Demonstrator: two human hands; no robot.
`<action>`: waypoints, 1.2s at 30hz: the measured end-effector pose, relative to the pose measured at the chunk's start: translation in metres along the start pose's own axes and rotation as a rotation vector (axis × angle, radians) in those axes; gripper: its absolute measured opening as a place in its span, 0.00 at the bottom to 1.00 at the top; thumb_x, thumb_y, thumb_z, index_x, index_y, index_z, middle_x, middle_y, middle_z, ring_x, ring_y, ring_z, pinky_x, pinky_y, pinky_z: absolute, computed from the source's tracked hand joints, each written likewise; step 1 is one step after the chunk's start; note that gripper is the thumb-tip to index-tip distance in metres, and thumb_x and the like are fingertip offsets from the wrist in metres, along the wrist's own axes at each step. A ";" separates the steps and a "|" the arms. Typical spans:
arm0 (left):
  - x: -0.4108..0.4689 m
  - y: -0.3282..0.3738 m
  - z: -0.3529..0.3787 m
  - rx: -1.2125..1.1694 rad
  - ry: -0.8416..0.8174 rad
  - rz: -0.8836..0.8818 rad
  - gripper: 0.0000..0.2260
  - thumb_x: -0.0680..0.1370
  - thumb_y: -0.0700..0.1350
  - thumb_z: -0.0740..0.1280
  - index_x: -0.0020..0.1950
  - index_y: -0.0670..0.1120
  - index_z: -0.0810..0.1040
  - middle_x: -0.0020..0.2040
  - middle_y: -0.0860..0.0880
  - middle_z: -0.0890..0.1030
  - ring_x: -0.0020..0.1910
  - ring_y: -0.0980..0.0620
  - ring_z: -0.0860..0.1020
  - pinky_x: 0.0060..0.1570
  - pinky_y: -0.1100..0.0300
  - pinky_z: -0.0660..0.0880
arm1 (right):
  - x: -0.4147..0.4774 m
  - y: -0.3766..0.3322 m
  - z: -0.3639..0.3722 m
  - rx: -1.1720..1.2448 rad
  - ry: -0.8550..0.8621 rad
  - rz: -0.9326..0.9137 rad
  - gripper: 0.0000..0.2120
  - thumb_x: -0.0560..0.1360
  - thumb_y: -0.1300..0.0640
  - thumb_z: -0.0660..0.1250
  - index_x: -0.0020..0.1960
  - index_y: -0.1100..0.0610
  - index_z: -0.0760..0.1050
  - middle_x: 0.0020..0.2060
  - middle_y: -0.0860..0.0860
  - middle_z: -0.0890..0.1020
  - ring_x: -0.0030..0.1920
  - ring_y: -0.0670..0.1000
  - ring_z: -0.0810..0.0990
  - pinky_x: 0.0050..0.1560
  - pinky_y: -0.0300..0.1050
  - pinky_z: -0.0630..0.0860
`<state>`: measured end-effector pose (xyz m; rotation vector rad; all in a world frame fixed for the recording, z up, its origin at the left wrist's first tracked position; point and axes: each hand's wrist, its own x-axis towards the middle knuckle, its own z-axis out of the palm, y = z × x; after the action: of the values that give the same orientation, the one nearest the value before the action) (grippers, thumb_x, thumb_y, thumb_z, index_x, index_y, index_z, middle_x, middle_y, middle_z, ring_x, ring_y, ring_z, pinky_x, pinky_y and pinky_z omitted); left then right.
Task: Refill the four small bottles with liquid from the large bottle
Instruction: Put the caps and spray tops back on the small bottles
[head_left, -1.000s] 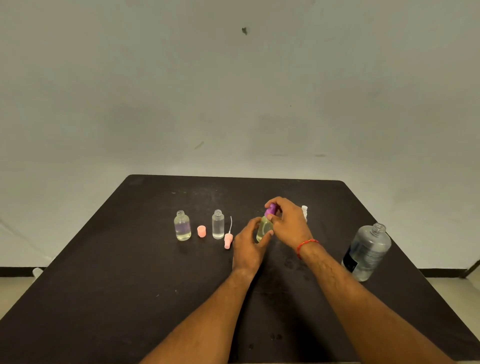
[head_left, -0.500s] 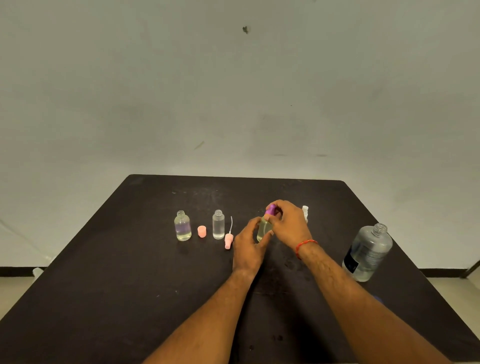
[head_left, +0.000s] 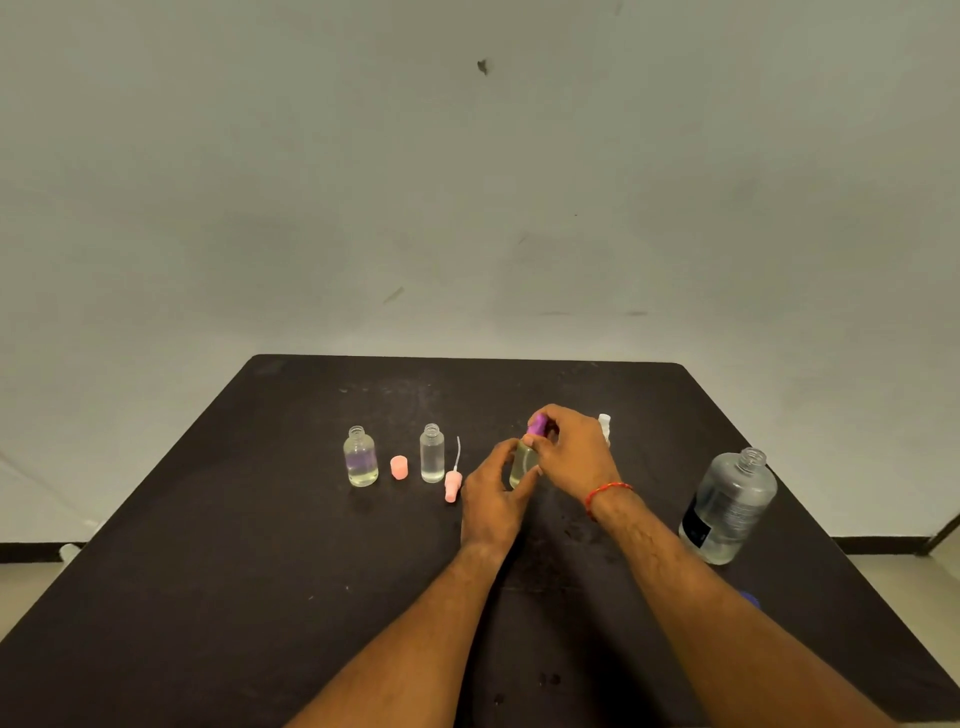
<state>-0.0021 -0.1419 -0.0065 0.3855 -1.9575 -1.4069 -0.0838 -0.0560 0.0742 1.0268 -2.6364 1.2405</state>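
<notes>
My left hand (head_left: 491, 496) grips the body of a small clear bottle (head_left: 522, 462) standing mid-table. My right hand (head_left: 571, 452) pinches its purple cap (head_left: 536, 425) on top. Two more small bottles stand uncapped to the left: a round one (head_left: 360, 457) and a slim one (head_left: 431, 453), both holding clear liquid. A fourth small bottle with a white top (head_left: 604, 422) peeks out behind my right hand. The large clear bottle (head_left: 730, 506) stands uncapped at the right, partly filled.
A pink cap (head_left: 399, 467) sits between the two open bottles. A pink spray top with its tube (head_left: 453, 483) lies beside my left hand. A blue object (head_left: 750, 600) shows behind my right forearm. The black table (head_left: 208, 571) ends near a pale wall.
My right hand's fingers have shifted slightly around the purple cap. The bottle and my left hand stay in the same place.
</notes>
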 end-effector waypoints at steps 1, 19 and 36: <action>0.000 0.000 0.000 0.006 0.000 -0.001 0.14 0.78 0.46 0.73 0.62 0.57 0.79 0.53 0.61 0.83 0.54 0.62 0.81 0.53 0.63 0.79 | -0.001 0.000 0.000 0.005 0.011 0.006 0.04 0.73 0.58 0.73 0.43 0.52 0.78 0.38 0.45 0.80 0.40 0.45 0.78 0.42 0.35 0.76; 0.002 -0.003 0.001 0.037 0.006 0.007 0.13 0.77 0.46 0.74 0.60 0.56 0.79 0.50 0.60 0.83 0.52 0.61 0.81 0.52 0.57 0.81 | -0.007 0.003 0.005 0.266 0.103 0.024 0.12 0.71 0.63 0.75 0.51 0.51 0.79 0.44 0.44 0.82 0.47 0.43 0.81 0.49 0.34 0.79; 0.001 -0.003 0.001 0.029 0.013 0.007 0.16 0.77 0.45 0.74 0.63 0.55 0.79 0.55 0.60 0.83 0.56 0.65 0.80 0.56 0.61 0.79 | -0.005 0.010 0.017 0.294 0.157 0.061 0.11 0.68 0.60 0.78 0.47 0.53 0.81 0.42 0.47 0.83 0.44 0.45 0.82 0.49 0.44 0.82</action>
<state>-0.0037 -0.1431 -0.0089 0.4004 -1.9686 -1.3694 -0.0821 -0.0605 0.0542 0.8445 -2.4337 1.6847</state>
